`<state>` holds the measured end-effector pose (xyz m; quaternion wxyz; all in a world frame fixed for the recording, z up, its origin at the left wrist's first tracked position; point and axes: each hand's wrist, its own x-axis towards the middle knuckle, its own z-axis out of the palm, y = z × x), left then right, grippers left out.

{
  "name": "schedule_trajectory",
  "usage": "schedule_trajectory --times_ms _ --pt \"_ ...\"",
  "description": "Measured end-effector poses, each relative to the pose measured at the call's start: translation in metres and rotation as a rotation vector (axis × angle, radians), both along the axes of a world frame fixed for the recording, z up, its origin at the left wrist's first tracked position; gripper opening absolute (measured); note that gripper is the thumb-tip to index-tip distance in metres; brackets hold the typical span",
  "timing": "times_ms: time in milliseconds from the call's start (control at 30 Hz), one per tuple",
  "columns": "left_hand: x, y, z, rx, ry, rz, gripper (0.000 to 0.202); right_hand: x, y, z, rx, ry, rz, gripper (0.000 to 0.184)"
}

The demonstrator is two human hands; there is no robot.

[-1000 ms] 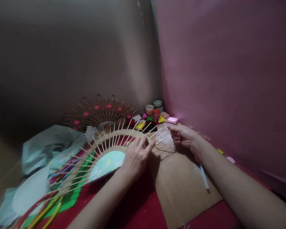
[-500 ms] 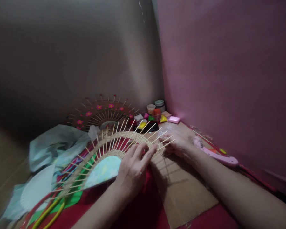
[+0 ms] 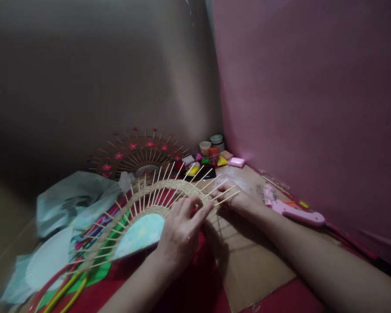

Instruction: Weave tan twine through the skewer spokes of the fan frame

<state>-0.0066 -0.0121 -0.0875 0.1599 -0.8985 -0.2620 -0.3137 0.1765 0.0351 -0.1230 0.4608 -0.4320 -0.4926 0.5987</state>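
Observation:
A half-round fan frame (image 3: pixel 172 184) of thin wooden sticks, woven with two bands of natural twine, has a pale blue-green half-disc (image 3: pixel 140 234) at its centre. My left hand (image 3: pixel 182 224) is closed on the right end of the frame, thumb and fingers pinching the outer woven band. Just beyond the last sticks, my right hand (image 3: pixel 231 198) is closed, its fingertips partly behind the sticks. It seems to pinch the loose end of the twine, though the strand itself is hard to see.
Behind stands a similar fan with pink flowers (image 3: pixel 133 146). Coloured clay packs (image 3: pixel 237 162), a cup (image 3: pixel 205 148) and a jar (image 3: pixel 217 141) sit in the corner. A pink glue gun (image 3: pixel 299 213) lies right, cardboard (image 3: pixel 254 274) below, cloth (image 3: pixel 74 195) and a paper plate (image 3: pixel 48 261) left.
My right hand has shifted slightly left, closer to the end of the woven band. The thin loop of strand below it no longer shows. My left hand keeps its hold.

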Motion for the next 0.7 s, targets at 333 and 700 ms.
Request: schedule_trajectory --times_ms 333,700 --pt "-0.001 -0.003 -0.001 0.004 0.06 -0.026 0.037 0.011 0.011 -0.002 -0.222 0.252 -0.034 0.027" --pt "0.001 -0.006 -0.002 -0.02 0.108 -0.029 0.035 0.025 0.009 0.022 -0.397 0.512 -0.073 0.021"
